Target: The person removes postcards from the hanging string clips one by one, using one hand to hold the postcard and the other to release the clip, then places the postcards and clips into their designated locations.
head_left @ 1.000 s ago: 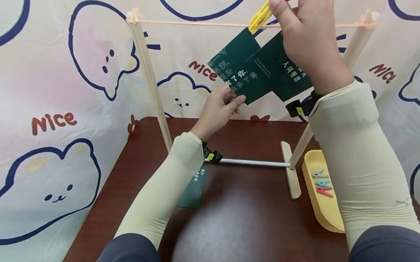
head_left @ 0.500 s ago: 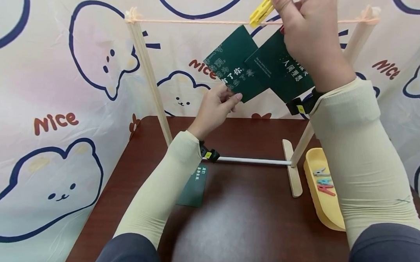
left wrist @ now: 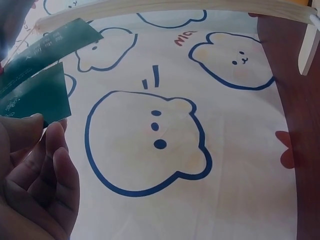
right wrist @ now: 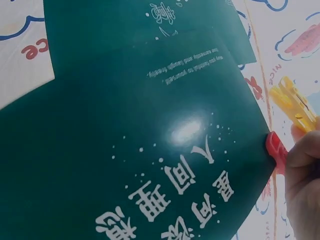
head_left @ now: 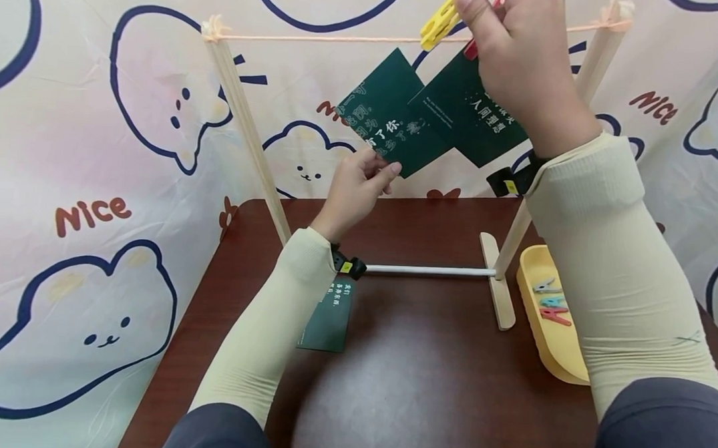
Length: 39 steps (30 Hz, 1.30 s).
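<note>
My left hand [head_left: 354, 190] pinches the lower edge of a dark green card [head_left: 378, 111] printed with white characters. In the head view the card's top corner is just below the string [head_left: 319, 39], left of a yellow clothespin [head_left: 438, 23]. My right hand [head_left: 522, 71] holds that clothespin by its upper end, its tip overlapping the string. A second green card [head_left: 480, 119] hangs beside the first one, overlapping it. A red clothespin [right wrist: 275, 148] grips this second card at the string, close below my right fingers in the right wrist view.
Two wooden posts [head_left: 249, 125] carry the string, joined low down by a white rod [head_left: 429, 270]. Another green card [head_left: 327, 323] lies on the brown table [head_left: 412, 387], partly under my left sleeve. At the right, a yellow tray [head_left: 554, 356] holds several small clothespins [head_left: 553, 302].
My left hand has drawn the first card left and slightly down; its top corner has come away from the yellow clothespin. My right hand stays near the string, still holding the clothespin.
</note>
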Each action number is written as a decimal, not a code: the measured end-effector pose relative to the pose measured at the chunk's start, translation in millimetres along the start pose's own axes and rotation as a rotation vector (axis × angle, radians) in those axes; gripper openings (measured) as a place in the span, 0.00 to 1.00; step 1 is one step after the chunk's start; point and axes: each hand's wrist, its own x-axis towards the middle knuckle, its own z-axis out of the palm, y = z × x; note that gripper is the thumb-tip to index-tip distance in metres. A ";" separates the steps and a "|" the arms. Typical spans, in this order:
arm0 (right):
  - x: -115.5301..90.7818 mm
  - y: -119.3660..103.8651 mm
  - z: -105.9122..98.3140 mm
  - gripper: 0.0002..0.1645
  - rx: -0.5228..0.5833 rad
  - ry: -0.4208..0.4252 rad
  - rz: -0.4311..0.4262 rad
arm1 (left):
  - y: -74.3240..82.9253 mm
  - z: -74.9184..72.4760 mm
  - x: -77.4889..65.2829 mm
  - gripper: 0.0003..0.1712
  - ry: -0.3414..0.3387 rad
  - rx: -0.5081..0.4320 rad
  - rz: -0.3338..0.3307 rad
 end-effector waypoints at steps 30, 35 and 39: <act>-5.2 8.1 -7.4 0.28 -0.025 -0.032 -0.052 | -9.5 -22.3 -10.4 0.09 0.027 0.100 0.002; -6.7 10.3 -8.2 0.28 0.004 -0.049 -0.072 | -12.8 -25.0 -13.5 0.09 0.032 0.127 -0.007; -6.6 10.7 -7.3 0.27 0.000 -0.050 -0.081 | -15.0 -27.4 -16.8 0.10 0.037 0.140 -0.014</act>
